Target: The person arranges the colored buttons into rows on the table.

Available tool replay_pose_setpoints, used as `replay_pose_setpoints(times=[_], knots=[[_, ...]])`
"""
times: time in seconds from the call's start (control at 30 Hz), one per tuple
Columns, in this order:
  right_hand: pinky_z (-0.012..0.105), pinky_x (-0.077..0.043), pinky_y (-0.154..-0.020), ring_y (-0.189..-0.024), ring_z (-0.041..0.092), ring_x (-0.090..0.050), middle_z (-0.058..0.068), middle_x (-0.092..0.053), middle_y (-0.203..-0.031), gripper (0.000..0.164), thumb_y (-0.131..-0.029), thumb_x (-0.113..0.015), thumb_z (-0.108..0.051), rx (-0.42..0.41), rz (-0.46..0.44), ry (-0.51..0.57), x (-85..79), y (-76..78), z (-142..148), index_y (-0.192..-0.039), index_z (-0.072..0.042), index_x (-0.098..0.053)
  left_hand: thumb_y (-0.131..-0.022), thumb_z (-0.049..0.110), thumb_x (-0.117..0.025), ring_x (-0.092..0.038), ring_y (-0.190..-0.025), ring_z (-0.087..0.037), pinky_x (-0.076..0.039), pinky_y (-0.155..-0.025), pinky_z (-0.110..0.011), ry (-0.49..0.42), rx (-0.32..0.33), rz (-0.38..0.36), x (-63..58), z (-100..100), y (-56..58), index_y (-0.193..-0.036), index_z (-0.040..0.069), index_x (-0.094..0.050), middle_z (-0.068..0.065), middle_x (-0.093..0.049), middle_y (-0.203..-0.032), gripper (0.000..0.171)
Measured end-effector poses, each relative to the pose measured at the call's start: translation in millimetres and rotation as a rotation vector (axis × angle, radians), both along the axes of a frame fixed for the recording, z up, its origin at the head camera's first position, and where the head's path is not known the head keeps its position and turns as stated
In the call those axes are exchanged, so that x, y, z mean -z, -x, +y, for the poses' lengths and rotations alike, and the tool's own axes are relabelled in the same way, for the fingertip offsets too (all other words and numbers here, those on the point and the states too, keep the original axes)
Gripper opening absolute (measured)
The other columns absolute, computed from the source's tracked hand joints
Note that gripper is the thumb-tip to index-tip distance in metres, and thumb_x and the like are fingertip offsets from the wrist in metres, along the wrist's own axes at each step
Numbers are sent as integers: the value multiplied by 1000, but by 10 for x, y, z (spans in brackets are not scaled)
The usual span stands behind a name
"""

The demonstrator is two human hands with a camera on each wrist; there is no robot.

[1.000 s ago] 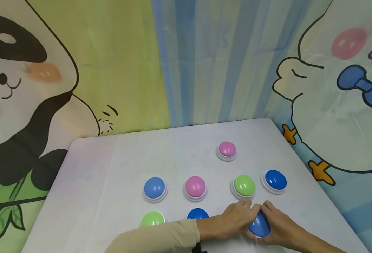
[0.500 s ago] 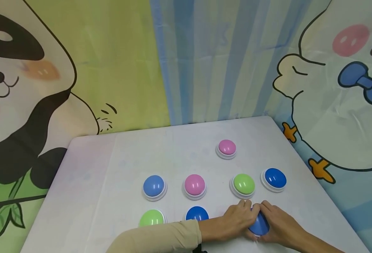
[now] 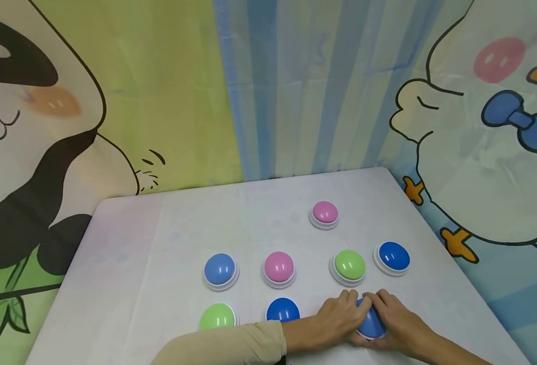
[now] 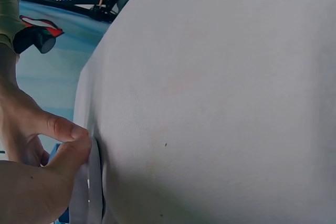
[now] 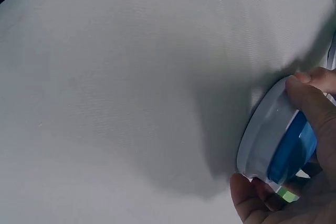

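A blue domed push button with a white base [image 3: 372, 323] is held between both hands near the table's front right. My left hand [image 3: 338, 317] grips its left side, and my right hand [image 3: 400, 324] curls round its right side. The right wrist view shows the button's white base [image 5: 265, 132] tilted on its edge, with the right thumb [image 5: 310, 100] on top of it and fingertips below. In the left wrist view the two thumbs meet at the rim, and most of the blue dome is hidden. Just beyond the hands sits a green button [image 3: 350, 264].
Other buttons stand on the white table [image 3: 127, 263]: a dark blue one [image 3: 393, 255] at right, pink ones [image 3: 279, 267] [image 3: 325, 212], a light blue one [image 3: 219, 269], a green one [image 3: 217, 316] and another blue one [image 3: 283, 309] partly behind the left sleeve [image 3: 231, 344]. Printed curtains enclose the table.
The head view has shifted slightly. Both hands keep their grip on the blue push button in nearly the same place, and the other buttons stay put.
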State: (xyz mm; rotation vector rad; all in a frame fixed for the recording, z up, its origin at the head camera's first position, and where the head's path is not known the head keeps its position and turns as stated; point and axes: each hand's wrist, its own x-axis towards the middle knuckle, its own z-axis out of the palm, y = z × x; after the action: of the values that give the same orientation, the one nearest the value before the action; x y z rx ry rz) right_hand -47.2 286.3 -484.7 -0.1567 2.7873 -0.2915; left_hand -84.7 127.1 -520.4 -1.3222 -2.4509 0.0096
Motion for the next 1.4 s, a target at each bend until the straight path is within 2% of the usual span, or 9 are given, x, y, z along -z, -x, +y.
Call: replay_pose_setpoints(times=[0.2,0.3,0.53,0.63,0.77,0.93,1.03,1.2,1.4], knots=[[51,-52,-80,-90,20,-50,9,-49,-108,107,-43,-81,-59,21,-58,4,-17,11,-7,-129,-8,-44,-70,81,-45,-46,-67,-3,-32,-37,-12,31,14,-44,2,-77,17,-120,19,-43,8,-52,-85,80],[51,-52,-80,-98,23,-52,13,-48,-121,114,-42,-78,-63,-7,-52,-6,-115,-23,-8,-135,-10,-39,-72,80,-43,-46,-67,-2,-36,-40,-11,38,48,1,-17,-118,12,-125,20,-42,9,-53,-90,81],[36,-57,-68,-107,29,-58,15,-46,-132,105,-57,-75,-59,-203,246,-2,-584,93,-84,-141,-14,-31,-79,75,-38,-53,-88,-3,-48,-78,-11,-103,168,119,-224,-199,86,-130,13,-46,4,-58,-109,80],[35,-57,-69,-107,29,-58,14,-48,-129,99,-61,-77,-53,-228,344,-26,-649,351,-127,-140,-12,-33,-79,73,-42,-54,-99,-7,-46,-91,-16,-148,130,99,-337,-226,304,-128,12,-47,2,-58,-114,78],[40,-56,-73,-108,31,-55,17,-49,-127,89,-68,-76,-45,-219,399,-25,-551,844,-152,-137,-5,-36,-77,69,-51,-54,-112,-14,-44,-99,-25,-123,4,-5,-433,-273,839,-130,10,-43,-3,-56,-123,79],[50,-52,-81,-107,42,-54,29,-46,-125,79,-75,-75,-30,-184,371,83,-302,1645,-208,-134,3,-35,-71,60,-67,-44,-126,-24,-46,-98,-34,-97,-221,-423,-439,-275,1680,-146,13,-16,-9,-38,-143,102],[54,-49,-87,-107,46,-53,35,-44,-124,79,-74,-76,-25,-161,288,167,-162,2073,-233,-134,6,-35,-70,47,-75,-41,-127,-26,-47,-96,-37,-134,-306,-642,-346,-242,2038,-147,15,-9,-10,-32,-145,107],[49,-49,-88,-105,39,-55,29,-51,-119,73,-71,-77,-22,-158,105,259,-32,2443,-237,-128,8,-41,-72,30,-78,-46,-122,-20,-42,-101,-31,-149,-240,-815,-146,-247,2271,-143,13,-26,-6,-44,-137,89],[48,-47,-91,-105,35,-55,24,-56,-114,70,-68,-79,-22,-226,117,285,-37,2539,-242,-121,7,-45,-75,27,-75,-49,-121,-16,-40,-103,-28,-215,-165,-756,-86,-283,2347,-139,11,-34,-4,-50,-133,78]])
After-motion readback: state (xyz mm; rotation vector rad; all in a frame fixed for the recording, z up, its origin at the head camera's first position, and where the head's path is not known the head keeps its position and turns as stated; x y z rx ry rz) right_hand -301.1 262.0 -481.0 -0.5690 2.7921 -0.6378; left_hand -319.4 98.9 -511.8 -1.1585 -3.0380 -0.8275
